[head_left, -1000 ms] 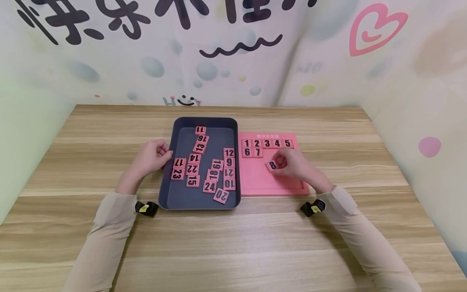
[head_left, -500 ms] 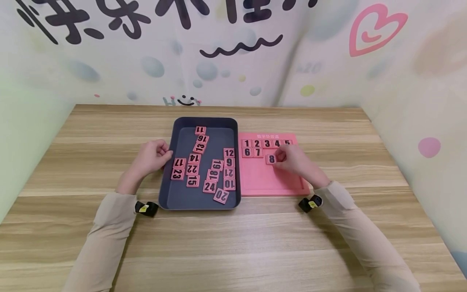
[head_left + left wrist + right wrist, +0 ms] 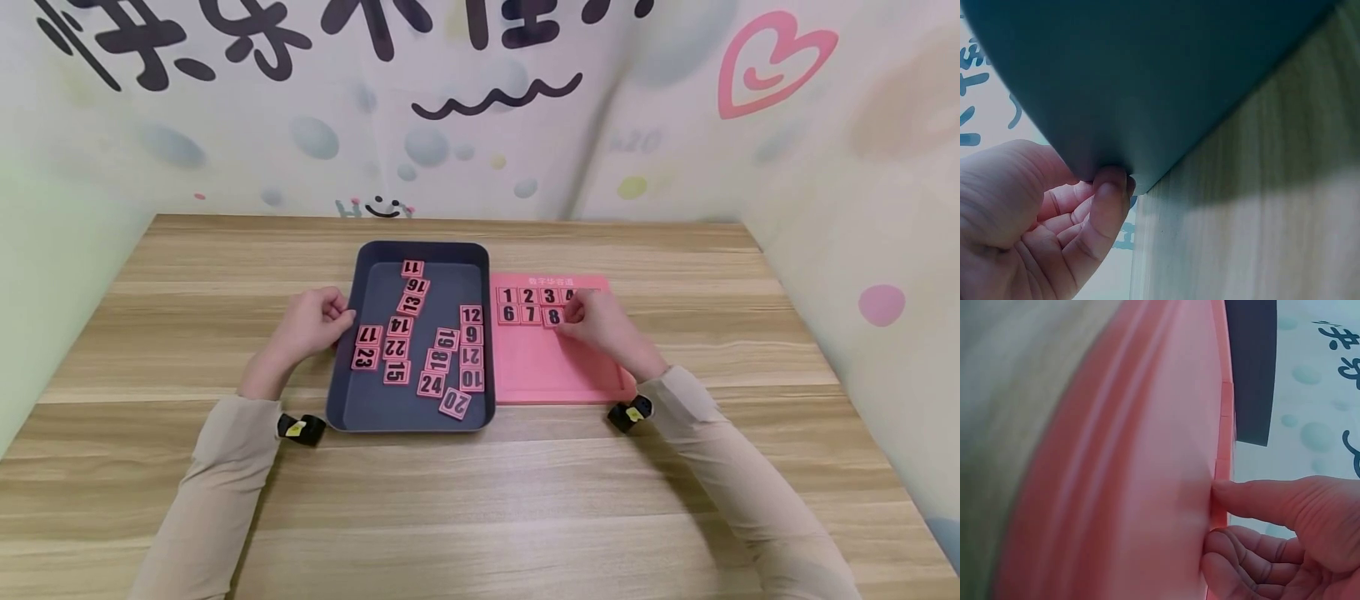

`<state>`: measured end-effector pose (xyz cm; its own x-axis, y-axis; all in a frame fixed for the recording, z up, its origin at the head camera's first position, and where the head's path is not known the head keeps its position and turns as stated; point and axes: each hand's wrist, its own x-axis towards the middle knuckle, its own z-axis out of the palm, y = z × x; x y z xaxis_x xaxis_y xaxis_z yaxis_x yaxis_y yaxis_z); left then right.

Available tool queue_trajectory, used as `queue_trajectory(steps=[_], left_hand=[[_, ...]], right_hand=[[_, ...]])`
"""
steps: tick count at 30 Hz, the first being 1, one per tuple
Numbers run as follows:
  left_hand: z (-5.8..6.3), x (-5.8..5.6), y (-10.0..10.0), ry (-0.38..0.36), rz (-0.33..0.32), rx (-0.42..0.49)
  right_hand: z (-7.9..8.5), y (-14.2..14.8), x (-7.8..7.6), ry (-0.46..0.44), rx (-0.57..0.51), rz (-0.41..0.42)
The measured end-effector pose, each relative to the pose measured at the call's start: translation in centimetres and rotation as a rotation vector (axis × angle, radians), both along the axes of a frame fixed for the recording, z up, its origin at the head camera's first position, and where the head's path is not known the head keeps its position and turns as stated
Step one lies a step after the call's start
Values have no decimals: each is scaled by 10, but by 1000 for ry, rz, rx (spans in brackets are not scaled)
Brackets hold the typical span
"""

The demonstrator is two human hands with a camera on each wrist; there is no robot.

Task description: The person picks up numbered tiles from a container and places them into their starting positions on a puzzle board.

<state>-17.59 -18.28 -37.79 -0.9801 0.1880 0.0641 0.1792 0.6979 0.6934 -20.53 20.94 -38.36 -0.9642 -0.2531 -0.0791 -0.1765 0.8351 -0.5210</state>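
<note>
My right hand [image 3: 606, 332] pinches a pink square number tile marked 8 [image 3: 552, 317], down at the pink puzzle board [image 3: 532, 367]. That tile sits just right of the 7 tile [image 3: 530, 314] and below the 3 tile. In the right wrist view, thumb and curled fingers [image 3: 1222, 550] are at the tile's edges. Tiles 1 to 4 show along the board's top row; the hand mostly hides the 5. My left hand [image 3: 311, 321] holds the left rim of the dark grey tray [image 3: 405, 418], its fingertips against the tray wall [image 3: 1122, 106] in the left wrist view.
Several loose number tiles [image 3: 397, 348] lie in the tray at various angles, some upside down. The tray stands right against the board's left side. Both rest on a wooden table [image 3: 480, 517], with a printed wall [image 3: 300, 183] behind.
My right hand has straightened the 8 tile and moved it left and up, from lower on the board to beside the 7. The left hand and tray have stayed put.
</note>
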Motion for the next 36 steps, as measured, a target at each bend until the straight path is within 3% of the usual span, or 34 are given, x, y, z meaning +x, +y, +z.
queue_trajectory(steps=[10, 18, 22, 29, 36], left_hand=[[1, 0, 1, 5, -3, 3], [1, -2, 3, 8, -4, -4], [1, -1, 2, 7, -2, 1], [1, -1, 1, 12, -2, -1], [0, -1, 0, 18, 1, -11]], right_hand=[[-3, 0, -3, 40, -17, 28], [12, -6, 0, 42, -22, 51], [21, -22, 1, 36, -71, 84], [27, -63, 7, 55, -284, 197], [30, -98, 15, 33, -319, 311]])
